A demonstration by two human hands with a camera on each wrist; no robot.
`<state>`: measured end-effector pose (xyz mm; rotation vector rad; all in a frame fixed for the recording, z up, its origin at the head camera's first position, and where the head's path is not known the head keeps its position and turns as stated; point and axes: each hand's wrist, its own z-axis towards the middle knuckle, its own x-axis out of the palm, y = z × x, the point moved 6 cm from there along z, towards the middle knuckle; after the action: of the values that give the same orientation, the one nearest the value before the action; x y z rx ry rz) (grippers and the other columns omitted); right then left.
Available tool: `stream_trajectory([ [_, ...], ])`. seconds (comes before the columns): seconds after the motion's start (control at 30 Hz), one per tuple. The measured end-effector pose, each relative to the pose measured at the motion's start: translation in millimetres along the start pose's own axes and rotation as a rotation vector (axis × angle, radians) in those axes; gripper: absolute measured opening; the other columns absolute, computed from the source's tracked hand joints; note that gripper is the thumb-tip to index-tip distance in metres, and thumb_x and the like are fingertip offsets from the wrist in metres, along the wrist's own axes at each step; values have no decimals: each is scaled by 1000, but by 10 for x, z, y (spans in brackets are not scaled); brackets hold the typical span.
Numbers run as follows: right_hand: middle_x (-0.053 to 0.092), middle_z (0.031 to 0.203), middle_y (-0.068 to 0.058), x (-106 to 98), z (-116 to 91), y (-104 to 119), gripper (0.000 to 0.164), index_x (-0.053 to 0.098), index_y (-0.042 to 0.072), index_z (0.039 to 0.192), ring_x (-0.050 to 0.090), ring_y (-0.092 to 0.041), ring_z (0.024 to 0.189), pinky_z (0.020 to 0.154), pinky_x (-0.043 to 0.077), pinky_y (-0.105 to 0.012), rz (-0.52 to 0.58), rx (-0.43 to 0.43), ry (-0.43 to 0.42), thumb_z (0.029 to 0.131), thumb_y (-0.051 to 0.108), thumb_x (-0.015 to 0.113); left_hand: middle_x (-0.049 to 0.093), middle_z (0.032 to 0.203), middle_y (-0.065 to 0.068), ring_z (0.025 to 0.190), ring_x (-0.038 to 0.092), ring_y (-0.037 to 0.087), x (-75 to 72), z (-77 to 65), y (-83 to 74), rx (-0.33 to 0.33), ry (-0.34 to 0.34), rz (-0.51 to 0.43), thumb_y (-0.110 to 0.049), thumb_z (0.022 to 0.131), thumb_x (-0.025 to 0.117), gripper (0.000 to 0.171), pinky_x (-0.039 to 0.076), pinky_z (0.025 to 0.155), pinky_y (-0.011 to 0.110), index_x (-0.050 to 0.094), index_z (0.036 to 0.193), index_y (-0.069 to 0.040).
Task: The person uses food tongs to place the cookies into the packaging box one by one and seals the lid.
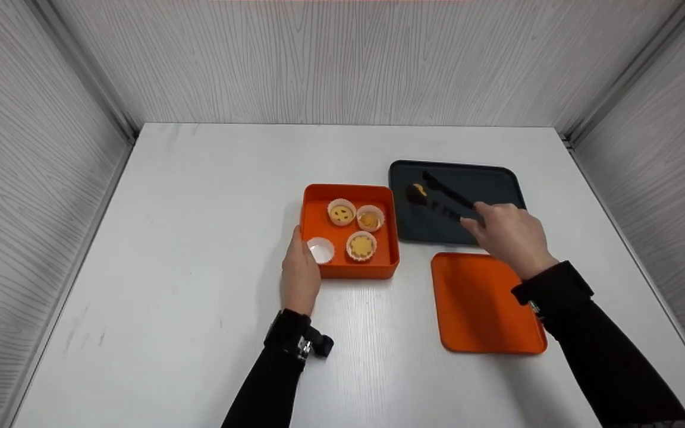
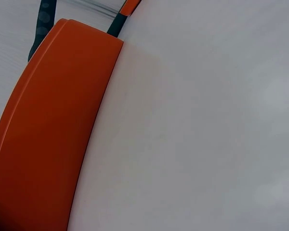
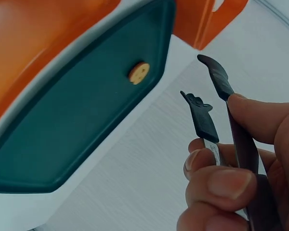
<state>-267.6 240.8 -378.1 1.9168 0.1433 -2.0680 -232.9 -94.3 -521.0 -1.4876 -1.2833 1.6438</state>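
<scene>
My left hand (image 1: 301, 273) rests against the left wall of an orange square box (image 1: 351, 271), its fingers along the outside. Inside the box, three white paper cups hold cookies: one with small holes (image 1: 342, 214), one swirled (image 1: 370, 220) and one flower-shaped (image 1: 361, 245). An empty paper cup (image 1: 321, 251) sits near my left fingers. My right hand (image 1: 512, 235) grips black-tipped tongs (image 3: 243, 144) over a dark tray (image 1: 461, 235). The tongs' tips stand apart, with nothing between them in the right wrist view. A small round cookie (image 3: 139, 73) lies on the tray.
An orange square lid (image 1: 479, 309) lies on the white table (image 1: 200, 238), in front of the tray and partly under my right forearm. The box stands close to the tray's left edge. Pale wood-grain panels (image 1: 342, 65) rise behind the table and on both sides.
</scene>
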Motion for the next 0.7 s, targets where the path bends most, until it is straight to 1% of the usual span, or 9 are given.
stream_trajectory([
  [0.07, 71, 106, -31, 54, 0, -62, 45, 65, -9, 127, 70, -40, 82, 69, 60, -54, 7, 22, 22, 101, 27, 66, 34, 165, 9, 152, 32, 23, 1, -2, 1, 0, 0, -12, -22, 113, 30, 52, 28, 124, 41, 24, 163, -8],
  [0.13, 71, 105, -31, 115, 0, -117, 43, 67, -9, 124, 70, -41, 81, 68, 59, -55, 9, 36, 39, 101, 28, 65, 34, 165, 9, 152, 32, 23, 2, -4, 2, 1, 0, -21, -23, 113, 30, 52, 28, 124, 40, 24, 163, -8],
  [0.2, 71, 100, -30, 170, -4, -161, 40, 69, -8, 118, 69, -41, 78, 65, 59, -55, 10, 47, 52, 101, 28, 66, 34, 165, 9, 152, 32, 23, 3, -6, 2, 3, 0, -30, -23, 113, 30, 52, 28, 124, 40, 24, 163, -8],
  [0.27, 70, 92, -27, 220, -4, -201, 36, 70, -6, 110, 68, -38, 72, 61, 58, -54, 11, 56, 64, 101, 28, 66, 34, 165, 9, 151, 32, 23, 5, -8, 0, 6, 0, -34, -23, 113, 30, 52, 28, 124, 40, 25, 163, -8],
  [0.37, 68, 84, -24, 268, -4, -235, 33, 71, -5, 103, 66, -34, 66, 59, 57, -52, 11, 64, 79, 100, 28, 67, 34, 164, 9, 151, 32, 23, 7, -5, 2, 8, 0, -33, -24, 113, 30, 52, 28, 124, 41, 25, 163, -8],
  [0.53, 66, 76, -19, 308, 25, -253, 32, 71, -5, 100, 63, -30, 62, 58, 55, -49, 2, 71, 106, 100, 27, 67, 35, 164, 10, 151, 33, 23, 2, 5, 7, 9, -4, -16, -23, 113, 30, 52, 29, 124, 41, 26, 162, -6],
  [0.7, 60, 69, -14, 340, 88, -256, 34, 70, -4, 97, 60, -27, 60, 55, 53, -44, -6, 96, 149, 101, 29, 65, 35, 164, 10, 151, 32, 23, 4, 10, 6, 10, -4, -22, -22, 113, 30, 52, 28, 124, 41, 25, 162, -6],
])
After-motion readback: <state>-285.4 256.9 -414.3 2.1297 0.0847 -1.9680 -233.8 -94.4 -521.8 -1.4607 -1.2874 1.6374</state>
